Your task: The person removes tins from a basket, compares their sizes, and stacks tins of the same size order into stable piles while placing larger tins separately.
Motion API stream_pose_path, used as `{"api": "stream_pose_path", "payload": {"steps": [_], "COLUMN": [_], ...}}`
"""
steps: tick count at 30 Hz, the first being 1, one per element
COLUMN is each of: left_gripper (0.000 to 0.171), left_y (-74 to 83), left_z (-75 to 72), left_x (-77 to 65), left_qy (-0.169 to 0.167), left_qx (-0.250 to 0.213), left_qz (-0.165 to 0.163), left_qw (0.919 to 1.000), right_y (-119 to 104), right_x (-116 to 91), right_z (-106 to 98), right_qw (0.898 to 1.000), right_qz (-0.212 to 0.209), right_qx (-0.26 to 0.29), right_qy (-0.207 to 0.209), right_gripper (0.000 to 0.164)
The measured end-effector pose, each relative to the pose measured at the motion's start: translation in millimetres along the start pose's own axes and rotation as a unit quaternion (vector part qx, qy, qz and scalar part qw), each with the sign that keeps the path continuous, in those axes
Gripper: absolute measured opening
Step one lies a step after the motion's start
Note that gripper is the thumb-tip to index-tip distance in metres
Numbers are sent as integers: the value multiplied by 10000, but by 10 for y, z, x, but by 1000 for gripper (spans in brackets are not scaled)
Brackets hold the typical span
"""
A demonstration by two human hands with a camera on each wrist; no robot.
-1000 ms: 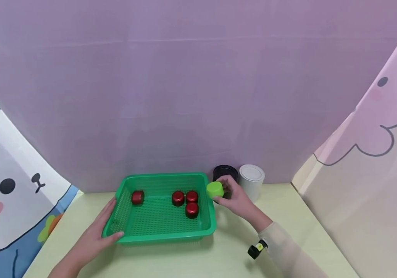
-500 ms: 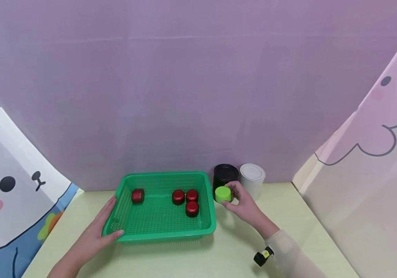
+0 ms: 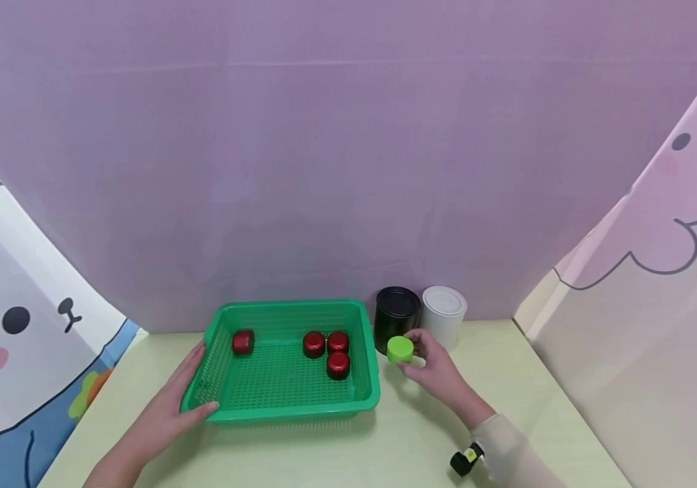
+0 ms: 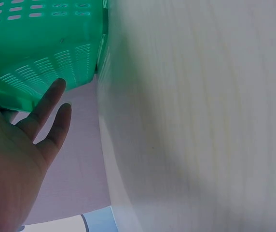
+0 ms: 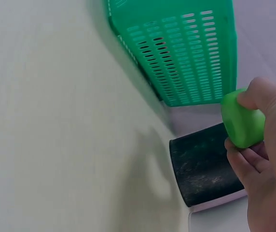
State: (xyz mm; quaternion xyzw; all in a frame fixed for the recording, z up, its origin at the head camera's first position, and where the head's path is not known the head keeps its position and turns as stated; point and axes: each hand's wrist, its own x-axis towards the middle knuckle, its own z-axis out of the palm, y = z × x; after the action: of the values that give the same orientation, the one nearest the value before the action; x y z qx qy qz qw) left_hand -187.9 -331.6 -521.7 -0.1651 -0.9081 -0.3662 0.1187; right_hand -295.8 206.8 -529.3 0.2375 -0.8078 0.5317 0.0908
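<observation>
My right hand (image 3: 436, 369) pinches a short, smooth lime-green cylinder (image 3: 399, 349) between thumb and fingers, its flat top facing up. It is in front of the black canister (image 3: 397, 313), right of the basket. In the right wrist view, the thumb lies on one side of the green cylinder (image 5: 241, 121) and the fingers on the other. With straight fingers along its left wall and the thumb over the front rim, my left hand (image 3: 162, 417) rests on the green plastic basket (image 3: 290, 412). Inside are several short glossy red cylinders (image 3: 339, 364); one (image 3: 242, 342) lies on its side at the left.
A white canister (image 3: 444, 312) stands beside the black one, near the purple backdrop (image 3: 348, 169). The pale wood-grain tabletop (image 3: 299, 457) runs under everything. Cartoon-printed panels (image 3: 25, 359) border both sides. A small black-and-yellow device (image 3: 466, 459) shows at the right wrist.
My right hand has carried the lime-green cylinder right and toward me, from beside the basket's right rim to in front of the black canister. My left hand and the basket stay put.
</observation>
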Motion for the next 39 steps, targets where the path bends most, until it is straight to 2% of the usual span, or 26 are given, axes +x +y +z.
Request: {"api": "stream_pose_path", "payload": {"steps": [7, 16, 26, 33, 39], "left_gripper": [107, 107, 108, 109, 108], "left_y": [-31, -28, -43, -35, -32], "left_z": [9, 9, 3, 2, 1], "left_x": [8, -4, 8, 11, 13], "left_qy": [17, 25, -60, -78, -70], "left_qx": [-10, -8, -135, -186, -205], "left_qz": [54, 45, -133, -165, -165], "left_qw": [10000, 10000, 9998, 9997, 9996], "right_y": [52, 183, 273, 327, 351], "right_x": [-25, -47, -55, -59, -63], "right_z": [42, 110, 154, 147, 159], "right_qw": [9990, 9982, 9955, 9926, 9926], "right_qz": [411, 576, 614, 966, 974], "right_qx": [158, 143, -644, -706, -690], "right_qy": [-13, 95, 320, 228, 234], "right_gripper": [53, 52, 51, 51, 51]}}
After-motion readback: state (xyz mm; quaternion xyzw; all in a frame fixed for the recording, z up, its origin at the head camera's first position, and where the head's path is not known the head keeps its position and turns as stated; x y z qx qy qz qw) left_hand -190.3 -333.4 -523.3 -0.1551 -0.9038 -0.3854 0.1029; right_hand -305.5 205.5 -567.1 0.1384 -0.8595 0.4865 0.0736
